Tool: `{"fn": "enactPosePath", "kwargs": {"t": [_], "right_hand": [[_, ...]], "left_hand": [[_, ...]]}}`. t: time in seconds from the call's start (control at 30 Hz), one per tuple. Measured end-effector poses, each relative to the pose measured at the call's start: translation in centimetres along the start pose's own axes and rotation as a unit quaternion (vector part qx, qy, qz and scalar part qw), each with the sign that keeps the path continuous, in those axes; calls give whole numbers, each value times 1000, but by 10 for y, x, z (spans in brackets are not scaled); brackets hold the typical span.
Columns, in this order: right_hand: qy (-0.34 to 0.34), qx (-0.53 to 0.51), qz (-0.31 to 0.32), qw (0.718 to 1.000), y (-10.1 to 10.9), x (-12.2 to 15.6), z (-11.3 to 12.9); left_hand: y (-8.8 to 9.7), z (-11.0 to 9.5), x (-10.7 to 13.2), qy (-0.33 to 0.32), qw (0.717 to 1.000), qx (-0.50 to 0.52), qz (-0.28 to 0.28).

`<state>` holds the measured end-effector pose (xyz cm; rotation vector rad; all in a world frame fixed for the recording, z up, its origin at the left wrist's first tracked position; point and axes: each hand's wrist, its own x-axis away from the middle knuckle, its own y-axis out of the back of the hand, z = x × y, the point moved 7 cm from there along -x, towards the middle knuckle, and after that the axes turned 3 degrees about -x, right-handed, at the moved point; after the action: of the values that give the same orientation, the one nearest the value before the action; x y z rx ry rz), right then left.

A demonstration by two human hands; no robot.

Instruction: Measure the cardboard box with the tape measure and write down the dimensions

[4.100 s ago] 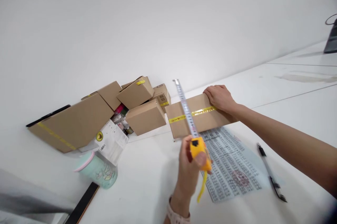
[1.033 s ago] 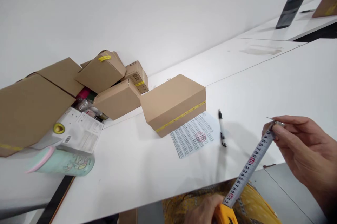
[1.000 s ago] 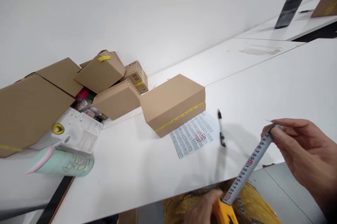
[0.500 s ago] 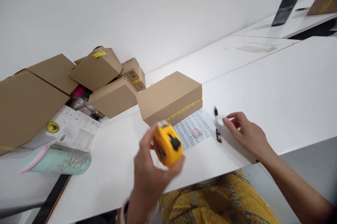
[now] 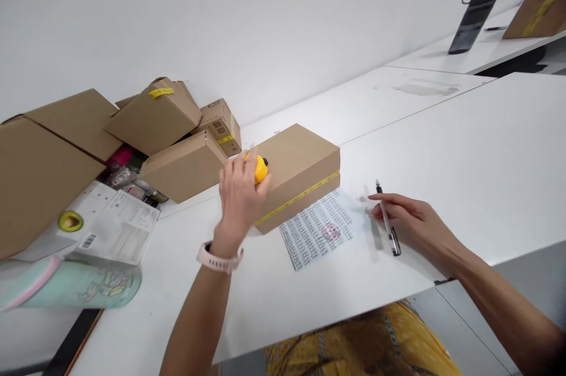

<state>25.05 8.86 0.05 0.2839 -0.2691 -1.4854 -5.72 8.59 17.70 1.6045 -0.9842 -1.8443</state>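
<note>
My left hand [image 5: 241,193], with a pale pink band on its wrist, grips a yellow tape measure [image 5: 261,169] with a black part. Its fingers hide much of the tool. The hand is over the left end of a closed cardboard box [image 5: 300,158]; whether the tool touches the box I cannot tell. My right hand [image 5: 413,220] pinches a clear pen with black ends [image 5: 387,220], which stands a little off the white table beside its shadow. Between the hands, a printed sheet [image 5: 309,240] with a red round stamp lies against the box's near side.
Several cardboard boxes [image 5: 152,116] are piled at the left, with a white carton [image 5: 124,228] and a mint-green tumbler [image 5: 101,286] in front. A dark bottle [image 5: 475,19] and a taped box [image 5: 537,10] stand at the far right. The table's front edge [image 5: 354,317] borders my lap.
My left hand has carried the tape measure up and away from me to the box's left end. My right hand has taken hold of the pen and lifted it off the table.
</note>
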Motion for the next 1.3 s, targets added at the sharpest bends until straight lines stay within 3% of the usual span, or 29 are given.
{"fn": "enactPosePath", "kwargs": {"t": [0.07,0.1,0.2,0.3,0.37,0.43,0.53,0.63,0.8,1.03,1.3], "right_hand": [[-8,-124,6,992,9,10,-6],[-12,-157,2,987,12,15,-8],[-23,-181,-68,981,21,25,-9],[5,-157,-153,976,24,31,3],[20,-165,-137,977,14,30,14],[22,-205,-57,977,-5,25,24],[-20,-219,72,973,-37,18,32],[-63,-158,122,978,-58,12,32],[-12,-74,89,993,-70,4,30],[-5,-78,49,996,-68,5,11],[34,33,50,998,-67,11,22]], "left_hand": [[2,-32,30,-70,990,98,-74],[-5,-50,47,-112,979,158,-59],[-49,-99,98,-208,938,249,127],[-87,-116,133,-239,893,252,285],[-99,-115,142,-243,871,255,342],[-102,-111,143,-239,861,260,365],[-98,-109,138,-229,860,267,369],[-92,-108,136,-210,870,275,351],[-89,-105,138,-189,878,291,331],[-91,-105,142,-192,883,287,316],[-92,-105,144,-186,889,287,303]]}}
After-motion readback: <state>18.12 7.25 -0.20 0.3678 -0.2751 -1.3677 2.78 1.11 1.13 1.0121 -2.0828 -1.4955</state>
